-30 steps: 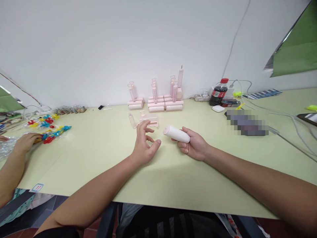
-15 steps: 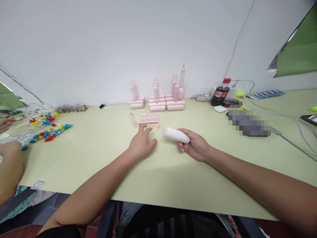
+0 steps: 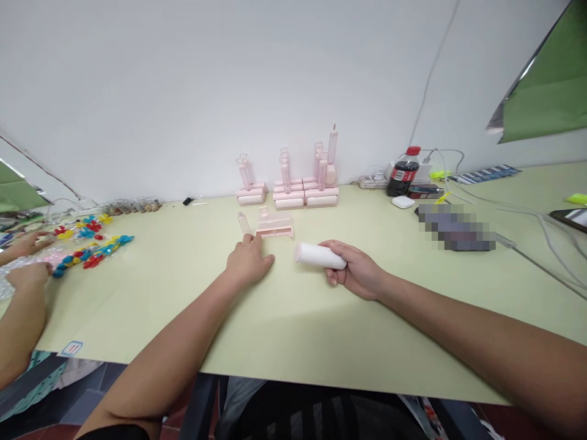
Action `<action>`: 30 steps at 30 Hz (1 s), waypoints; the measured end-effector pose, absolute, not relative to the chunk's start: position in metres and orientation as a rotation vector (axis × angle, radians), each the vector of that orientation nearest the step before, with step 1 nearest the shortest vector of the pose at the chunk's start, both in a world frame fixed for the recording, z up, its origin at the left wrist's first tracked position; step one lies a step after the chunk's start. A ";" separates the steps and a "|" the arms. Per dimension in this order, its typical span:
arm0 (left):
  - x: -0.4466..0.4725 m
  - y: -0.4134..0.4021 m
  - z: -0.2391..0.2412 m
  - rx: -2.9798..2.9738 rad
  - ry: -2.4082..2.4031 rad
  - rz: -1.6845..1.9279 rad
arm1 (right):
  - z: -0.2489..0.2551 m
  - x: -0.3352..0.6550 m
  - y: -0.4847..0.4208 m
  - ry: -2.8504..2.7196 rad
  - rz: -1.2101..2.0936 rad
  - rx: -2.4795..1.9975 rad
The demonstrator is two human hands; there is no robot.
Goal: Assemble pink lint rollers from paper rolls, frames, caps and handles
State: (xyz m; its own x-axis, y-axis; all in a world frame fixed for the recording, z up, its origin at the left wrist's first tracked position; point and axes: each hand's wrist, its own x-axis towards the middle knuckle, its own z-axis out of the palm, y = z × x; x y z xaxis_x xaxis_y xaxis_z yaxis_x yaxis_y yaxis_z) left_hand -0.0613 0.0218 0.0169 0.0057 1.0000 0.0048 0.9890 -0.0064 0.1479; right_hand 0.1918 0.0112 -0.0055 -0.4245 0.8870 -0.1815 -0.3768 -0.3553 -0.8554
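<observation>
White roller [image 3: 316, 255] clamped by its rear in right hand [image 3: 360, 276], nose free toward nine o'clock. Left hand [image 3: 247, 263] flat, fingers together, clear tube [image 3: 243, 222] at twelve.

**Layout on the desk**

The left hand [image 3: 247, 263] lay on the desk [image 3: 293, 330]. The right hand [image 3: 355, 275] was just to its right, closed round a roll [image 3: 318, 256] pointing left. Behind the left hand lay a tube [image 3: 243, 223], with a low frame [image 3: 274, 227] to its right. Stacked blocks [image 3: 288, 195] stood behind those at the wall, a bottle [image 3: 402, 172] farther right, loose beads [image 3: 92, 250] far left.
</observation>
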 end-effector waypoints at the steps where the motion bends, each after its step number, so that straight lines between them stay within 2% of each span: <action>1: -0.061 0.021 0.018 2.156 2.133 0.163 | -0.005 0.192 0.011 -0.960 1.885 -0.837; 6: -0.054 0.012 0.028 2.149 1.903 0.296 | -0.005 0.192 0.011 -0.974 1.883 -0.845; 9: -0.056 0.012 0.029 2.183 1.965 0.456 | -0.005 0.192 0.011 -0.981 1.883 -0.841; 15: -0.064 0.020 0.021 2.125 2.084 0.159 | -0.006 0.192 0.011 -1.002 1.893 -0.829; 30: -0.052 0.015 0.010 2.269 1.793 0.352 | -0.006 0.192 0.010 -1.017 1.895 -0.833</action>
State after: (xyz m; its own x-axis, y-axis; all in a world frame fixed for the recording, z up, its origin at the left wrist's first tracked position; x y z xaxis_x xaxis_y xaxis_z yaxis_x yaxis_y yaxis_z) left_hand -0.0516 0.0151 0.0098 0.2238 0.9735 0.0463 0.9189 -0.2266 0.3229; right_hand 0.1920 0.0104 -0.0056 -0.4533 0.8752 -0.1692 -0.3429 -0.3465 -0.8731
